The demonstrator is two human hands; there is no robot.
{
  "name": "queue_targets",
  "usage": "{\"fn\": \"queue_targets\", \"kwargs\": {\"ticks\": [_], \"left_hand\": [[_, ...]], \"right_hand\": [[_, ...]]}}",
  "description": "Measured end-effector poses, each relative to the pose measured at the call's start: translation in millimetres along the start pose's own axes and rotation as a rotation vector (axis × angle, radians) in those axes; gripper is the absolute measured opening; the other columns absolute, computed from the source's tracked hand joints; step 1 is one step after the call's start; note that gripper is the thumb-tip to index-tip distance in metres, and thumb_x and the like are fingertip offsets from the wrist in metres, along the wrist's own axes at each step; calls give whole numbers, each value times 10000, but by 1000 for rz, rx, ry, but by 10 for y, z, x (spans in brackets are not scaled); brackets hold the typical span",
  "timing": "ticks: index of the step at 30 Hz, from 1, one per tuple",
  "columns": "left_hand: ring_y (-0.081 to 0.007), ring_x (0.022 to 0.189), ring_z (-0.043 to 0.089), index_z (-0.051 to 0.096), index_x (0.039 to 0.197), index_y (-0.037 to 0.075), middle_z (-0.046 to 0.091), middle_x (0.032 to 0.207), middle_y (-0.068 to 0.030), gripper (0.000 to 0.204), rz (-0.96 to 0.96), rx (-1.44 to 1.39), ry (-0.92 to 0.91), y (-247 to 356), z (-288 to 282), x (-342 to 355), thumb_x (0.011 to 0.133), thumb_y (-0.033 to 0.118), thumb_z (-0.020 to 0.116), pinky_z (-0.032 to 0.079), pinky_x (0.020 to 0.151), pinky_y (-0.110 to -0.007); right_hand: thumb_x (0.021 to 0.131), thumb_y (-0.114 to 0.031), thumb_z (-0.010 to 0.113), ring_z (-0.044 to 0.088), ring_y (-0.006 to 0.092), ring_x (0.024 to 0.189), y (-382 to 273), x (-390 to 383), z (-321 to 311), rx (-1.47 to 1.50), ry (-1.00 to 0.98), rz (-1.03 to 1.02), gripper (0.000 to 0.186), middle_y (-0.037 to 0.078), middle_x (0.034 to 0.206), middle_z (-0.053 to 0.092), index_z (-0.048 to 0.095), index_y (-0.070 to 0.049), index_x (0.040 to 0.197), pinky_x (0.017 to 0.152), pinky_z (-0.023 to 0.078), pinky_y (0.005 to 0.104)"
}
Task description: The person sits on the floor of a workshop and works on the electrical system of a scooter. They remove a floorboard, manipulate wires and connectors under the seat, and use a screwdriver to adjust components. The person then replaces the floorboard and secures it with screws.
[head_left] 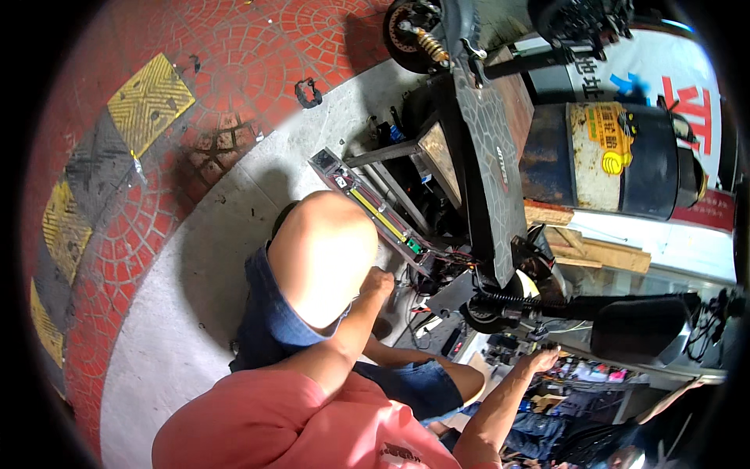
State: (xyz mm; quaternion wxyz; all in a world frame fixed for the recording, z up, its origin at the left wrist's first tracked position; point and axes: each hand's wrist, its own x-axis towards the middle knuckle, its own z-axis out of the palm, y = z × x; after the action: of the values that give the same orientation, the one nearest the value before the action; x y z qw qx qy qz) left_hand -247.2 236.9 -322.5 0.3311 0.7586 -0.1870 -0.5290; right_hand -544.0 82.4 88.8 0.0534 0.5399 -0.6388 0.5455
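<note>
1. Far left: red patterned paving with a yellow-and-black ridged ramp, then pale grey concrete floor.
2. Just past the bare knee: long, narrow, dark open channel with a yellow strip inside and a small green circuit board near the lower end. Probably stiff along the walls, fragile at the board; best held by the bare side walls.
3. Left hand: near the channel's lower end, fingers partly hidden. Cannot tell whether grasping or free.
4. Further right: dark electric scooter with a crackle-patterned deck, apparently resting across a wood-topped, metal-framed worktop. Likely heavy, rigid, awkward to balance; take hold by deck edges, clear of thin loose wires.
5. Right hand: just beside the black steering stem, fingers seemingly curled. Cannot tell whether clenched on anything.
6. Far right: dark blue drum.
</note>
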Motion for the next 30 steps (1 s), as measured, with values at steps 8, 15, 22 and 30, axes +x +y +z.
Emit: {"fn": "queue_targets", "kwargs": {"ticks": [8, 15, 22, 30], "left_hand": [[-140, 384, 479, 596, 754, 146, 552, 590, 11, 204, -396, -1488, -104, 161, 385, 224, 925, 250, 635, 330, 331, -291], [-113, 481, 495, 597, 963, 106, 599, 713, -18, 192, -401, -1713, -125, 957, -1023, 123, 964, 293, 640, 367, 399, -260], [-124, 592, 606, 634, 1052, 45, 687, 840, -61, 412, -263, -1846, -136, 1505, -1781, 271, 983, 449, 672, 482, 503, -260], [-169, 716, 624, 630, 987, 57, 659, 808, -58, 542, -53, -2121, -162, 1938, -2487, 353, 1007, 593, 554, 508, 690, -335]], "right_hand": [[1031, -511, 455, 646, 295, 1166, -1028, 276, 839, 357, -17, 347, 542, 76, 1307, 681, 605, -130, 1386, 992, 497, 494], [1030, -528, 450, 642, 302, 1171, -1185, 493, 868, 357, 126, 236, 564, 82, 1317, 672, 598, -123, 1393, 999, 497, 493], [1029, -544, 445, 637, 308, 1176, -1266, 458, 858, 304, 170, 167, 586, 89, 1328, 663, 592, -115, 1399, 1006, 498, 491], [1027, -563, 439, 632, 316, 1181, -1349, 441, 943, 271, 168, 124, 611, 96, 1340, 653, 584, -106, 1406, 1015, 498, 489]]}}
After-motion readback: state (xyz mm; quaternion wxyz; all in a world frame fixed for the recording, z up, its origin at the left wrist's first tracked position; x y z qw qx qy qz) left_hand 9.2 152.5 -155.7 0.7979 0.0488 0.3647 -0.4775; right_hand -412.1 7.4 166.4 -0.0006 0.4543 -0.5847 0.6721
